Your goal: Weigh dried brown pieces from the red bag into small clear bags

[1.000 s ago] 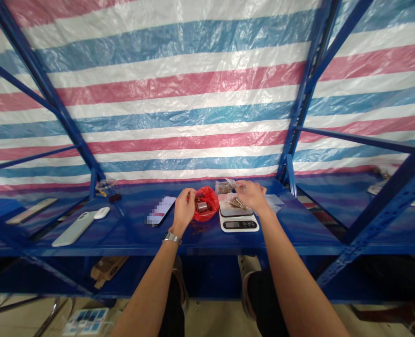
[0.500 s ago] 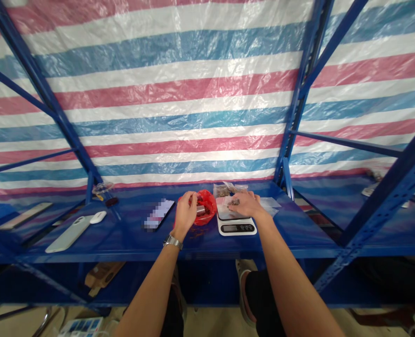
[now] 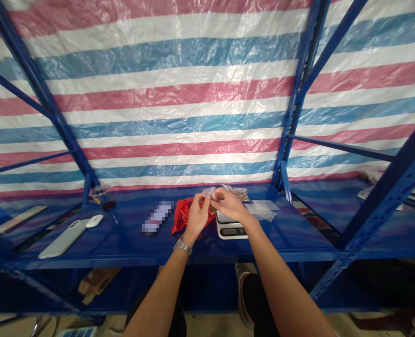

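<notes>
My left hand (image 3: pixel 197 214) and my right hand (image 3: pixel 228 203) meet above the blue shelf (image 3: pixel 200 243), both pinching a small clear plastic bag (image 3: pixel 210 193) between them. The left wrist wears a metal watch. A red plastic bag (image 3: pixel 181 216) lies on the shelf just left of my left hand, partly hidden by it. Under my right hand stands a white digital kitchen scale (image 3: pixel 231 228). Behind the scale lies a clear bag with small brown pieces (image 3: pixel 240 192).
A phone (image 3: pixel 156 217) lies left of the red bag. Further left are a grey phone case (image 3: pixel 64 238), a white earbud case (image 3: pixel 94 220) and a wooden strip (image 3: pixel 17 219). Empty clear bags (image 3: pixel 265 208) lie right of the scale. Blue rack uprights (image 3: pixel 292 117) stand behind.
My left hand left the red bag and my right hand lifted off the scale; they came together holding the small clear bag. The red bag now lies collapsed.
</notes>
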`<control>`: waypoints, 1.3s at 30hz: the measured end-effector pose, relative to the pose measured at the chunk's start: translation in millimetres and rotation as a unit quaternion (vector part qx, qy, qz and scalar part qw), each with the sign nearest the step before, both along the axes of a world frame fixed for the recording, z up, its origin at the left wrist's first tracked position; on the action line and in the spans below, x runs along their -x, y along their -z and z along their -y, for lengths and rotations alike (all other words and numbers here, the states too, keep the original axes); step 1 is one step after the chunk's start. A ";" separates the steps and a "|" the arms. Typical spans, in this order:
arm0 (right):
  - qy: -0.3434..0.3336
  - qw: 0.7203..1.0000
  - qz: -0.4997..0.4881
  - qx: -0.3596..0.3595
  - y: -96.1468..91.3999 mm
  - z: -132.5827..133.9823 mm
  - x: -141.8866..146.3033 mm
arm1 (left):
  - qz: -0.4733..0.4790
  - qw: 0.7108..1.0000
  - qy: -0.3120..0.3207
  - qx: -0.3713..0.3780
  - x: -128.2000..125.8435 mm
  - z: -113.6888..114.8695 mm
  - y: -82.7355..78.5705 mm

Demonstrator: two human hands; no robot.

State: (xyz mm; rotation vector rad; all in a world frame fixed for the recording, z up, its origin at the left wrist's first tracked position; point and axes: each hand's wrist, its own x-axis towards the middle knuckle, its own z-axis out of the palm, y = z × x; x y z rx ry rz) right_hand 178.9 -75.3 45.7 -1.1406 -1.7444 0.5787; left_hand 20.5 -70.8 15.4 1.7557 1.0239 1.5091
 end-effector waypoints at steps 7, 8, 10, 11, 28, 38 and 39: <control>-0.006 0.988 -0.122 0.096 12.9 -7.9 16.6 | 0.030 0.999 -0.023 0.027 18.0 -12.2 5.6; -0.005 0.987 -0.129 0.092 14.3 -9.8 18.8 | 0.025 0.999 -0.023 0.025 21.1 -11.7 5.7; -0.019 0.989 -0.130 0.072 15.4 -12.5 22.4 | 0.015 0.999 -0.023 0.019 27.2 -9.6 4.7; -0.028 0.989 -0.130 0.063 15.2 -13.2 23.8 | 0.011 0.999 -0.026 0.018 30.0 -8.3 3.8; 0.027 0.993 -0.118 -0.005 29.0 -30.1 34.0 | 0.076 0.994 -0.002 0.073 33.3 -12.8 5.5; 0.026 0.988 -0.150 -0.023 23.7 -25.0 40.2 | 0.104 0.994 0.009 0.043 26.7 -12.7 1.8; 0.033 0.987 -0.158 -0.023 23.4 -25.3 41.4 | 0.107 0.993 0.013 0.046 25.8 -12.6 1.7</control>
